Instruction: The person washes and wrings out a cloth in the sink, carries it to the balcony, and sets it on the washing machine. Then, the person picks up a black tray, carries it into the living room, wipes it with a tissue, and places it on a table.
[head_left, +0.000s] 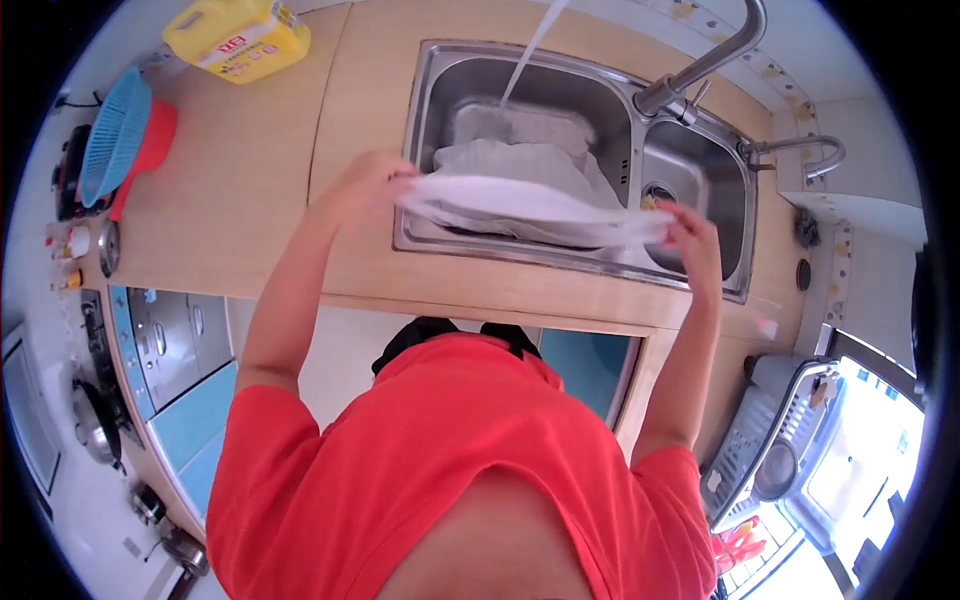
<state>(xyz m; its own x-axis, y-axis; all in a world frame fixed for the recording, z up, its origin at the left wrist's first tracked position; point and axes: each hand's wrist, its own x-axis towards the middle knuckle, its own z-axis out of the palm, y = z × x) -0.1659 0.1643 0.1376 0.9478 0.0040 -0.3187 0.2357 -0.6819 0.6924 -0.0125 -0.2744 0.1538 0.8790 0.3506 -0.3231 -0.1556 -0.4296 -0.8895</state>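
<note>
Over the larger basin of the 2-basin steel sink (636,145), a white cloth (520,195) is stretched between 2 hands. Its near part forms a long, bright band, slack in the middle and blurred toward both ends; behind that, greyish-white fabric bulges and lies in loose folds down in the basin. Whether it is all 1 piece cannot be told.

The left hand (375,182) pinches the band's left end above the sink's left rim. The right hand (692,238) pinches the other end near the smaller basin, its fingertips pressed together on the fabric.

A thin, pale stream of water (530,55) falls into the larger basin behind the cloth. A curved faucet (715,58) rises at the sink's back edge, and a smaller faucet (805,148) stands farther right.

On the wooden counter (225,200), at the back left, a yellow jug (240,42) leans with its label facing out: 2 red characters read 立白, while the smaller print below is too small to read. Farther left, a blue basket (115,138) rests against a red container (157,138).
</note>
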